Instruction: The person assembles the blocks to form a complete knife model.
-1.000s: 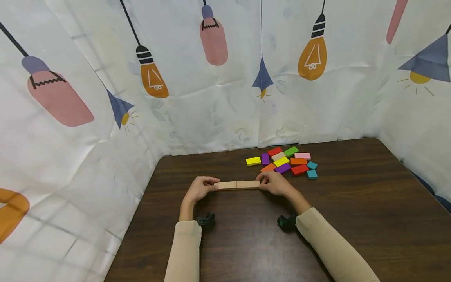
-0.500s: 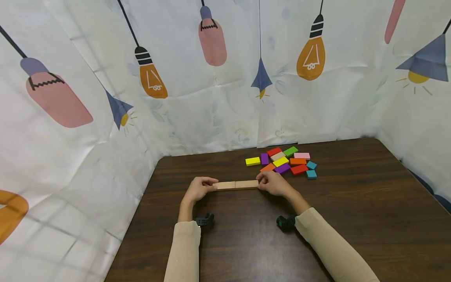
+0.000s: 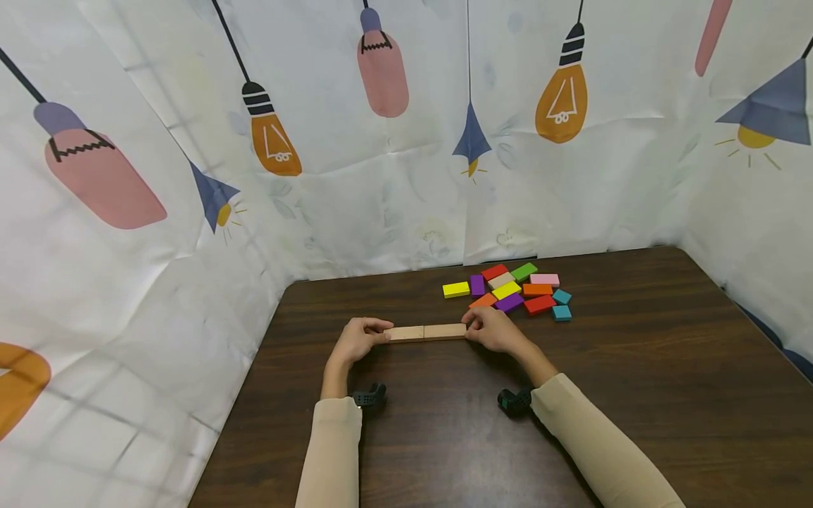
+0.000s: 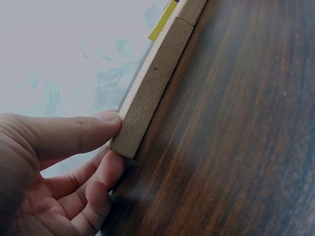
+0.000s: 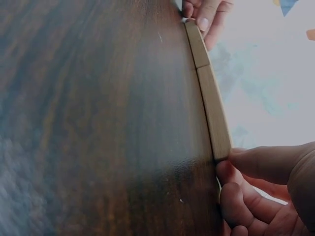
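Head view, left hand point(image 3: 356, 340) and right hand point(image 3: 497, 331) pinching outer ends of butted blocks point(image 3: 424, 333), bench point(image 3: 635, 339) spreading wide rightward.

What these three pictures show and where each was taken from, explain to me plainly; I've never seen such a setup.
There is no machine doing the work, only a person's two bare hands. The widest picture comes from a camera on the head, looking forward and down; the other two come from cameras worn on each wrist. On the dark wooden table, beyond the hands, lies a cluster of coloured blocks. The left hand grips one end of a plain wooden block; the right hand grips the far end of a second plain block. The two meet end to end.
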Available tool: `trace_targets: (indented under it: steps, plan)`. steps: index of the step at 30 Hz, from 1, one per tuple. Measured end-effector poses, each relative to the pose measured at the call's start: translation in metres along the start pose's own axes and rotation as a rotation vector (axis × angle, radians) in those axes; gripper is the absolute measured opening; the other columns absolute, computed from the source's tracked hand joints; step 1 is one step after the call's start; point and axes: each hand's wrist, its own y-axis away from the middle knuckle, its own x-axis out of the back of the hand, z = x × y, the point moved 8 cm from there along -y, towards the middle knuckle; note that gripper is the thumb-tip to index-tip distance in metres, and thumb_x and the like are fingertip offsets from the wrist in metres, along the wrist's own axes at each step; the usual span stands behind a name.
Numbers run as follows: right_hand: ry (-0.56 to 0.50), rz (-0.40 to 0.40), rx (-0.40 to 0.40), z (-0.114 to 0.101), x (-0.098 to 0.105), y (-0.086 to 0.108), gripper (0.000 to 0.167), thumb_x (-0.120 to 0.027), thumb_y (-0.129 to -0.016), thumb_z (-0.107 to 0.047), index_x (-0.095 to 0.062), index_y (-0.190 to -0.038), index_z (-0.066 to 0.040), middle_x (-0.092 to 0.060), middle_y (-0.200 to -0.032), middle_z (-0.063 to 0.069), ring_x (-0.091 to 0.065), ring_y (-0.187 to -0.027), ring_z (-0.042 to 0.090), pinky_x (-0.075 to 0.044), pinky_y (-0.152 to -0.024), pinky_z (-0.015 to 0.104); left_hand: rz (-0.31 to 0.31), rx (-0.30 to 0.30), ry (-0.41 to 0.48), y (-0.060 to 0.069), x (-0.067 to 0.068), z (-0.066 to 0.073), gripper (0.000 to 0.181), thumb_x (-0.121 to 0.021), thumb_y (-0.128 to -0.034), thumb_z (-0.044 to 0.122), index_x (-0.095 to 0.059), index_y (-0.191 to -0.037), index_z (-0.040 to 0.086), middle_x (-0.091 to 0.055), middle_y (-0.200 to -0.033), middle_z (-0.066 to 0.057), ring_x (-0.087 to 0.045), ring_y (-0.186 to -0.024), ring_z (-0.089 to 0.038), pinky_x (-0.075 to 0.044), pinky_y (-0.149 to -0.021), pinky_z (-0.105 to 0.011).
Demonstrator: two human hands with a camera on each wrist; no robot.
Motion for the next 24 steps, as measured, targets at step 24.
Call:
trace_targets:
  steps: [24]
  plan:
    - [-0.011,-0.025,-0.004,0.0015,-0.0021,-0.0011,0.015,-0.075,-0.092,-0.01,-0.07,-0.106,-0.007,-0.068,-0.083,0.003,-0.057,-0.073,0.016,-0.047,-0.067,0.029,0.005,-0.001,-0.003,0.0013,0.0001,0.002,0.021,-0.075,-0.0939,0.014,-0.079,-0.114,0.015,-0.069,-0.11,-0.009,-0.061,-0.086,-0.021,-0.051,-0.077,-0.035]
